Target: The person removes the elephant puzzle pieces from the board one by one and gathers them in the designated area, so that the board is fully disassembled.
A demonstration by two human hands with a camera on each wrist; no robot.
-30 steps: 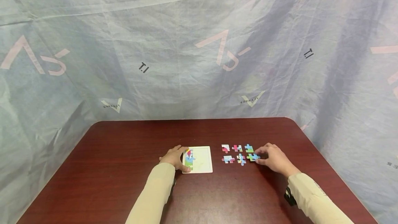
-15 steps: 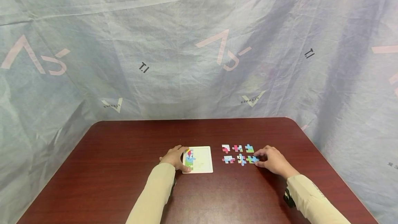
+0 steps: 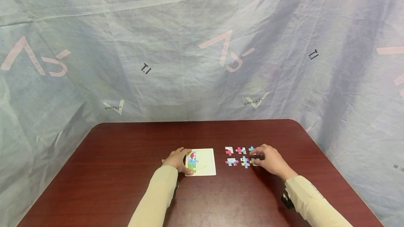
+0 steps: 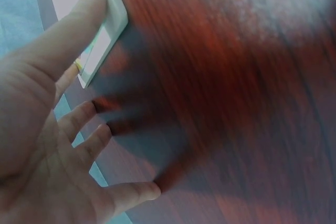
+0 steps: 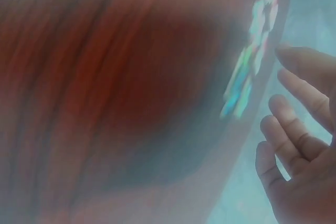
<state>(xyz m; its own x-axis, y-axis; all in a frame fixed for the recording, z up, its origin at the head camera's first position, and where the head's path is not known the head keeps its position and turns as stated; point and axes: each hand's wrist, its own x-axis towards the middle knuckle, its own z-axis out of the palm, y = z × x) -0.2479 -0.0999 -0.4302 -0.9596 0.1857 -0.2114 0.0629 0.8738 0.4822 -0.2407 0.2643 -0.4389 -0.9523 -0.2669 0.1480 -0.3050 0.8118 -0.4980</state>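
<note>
A square white puzzle board [image 3: 206,163] lies flat, with pieces showing a blue figure [image 3: 192,162] along its left side. My left hand [image 3: 175,159] rests at the board's left edge, thumb and index finger spread over its corners; the left wrist view shows the thumb on the white frame [image 4: 116,17]. Several loose pieces lie to the right in two rows, among them a red one [image 3: 240,150] and a pale blue one [image 3: 231,162]. Over the rightmost pieces hovers my right hand [image 3: 274,161], partly hiding them. In the right wrist view its fingers are apart from the pieces [image 5: 239,90].
The dark red wooden table [image 3: 202,199] has rounded far corners. Behind it and at both sides hangs a grey printed cloth [image 3: 176,94].
My right hand has moved left and slightly away from me, off the lower right piece's outer edge to over the rightmost pieces. The left hand and the board have stayed still.
</note>
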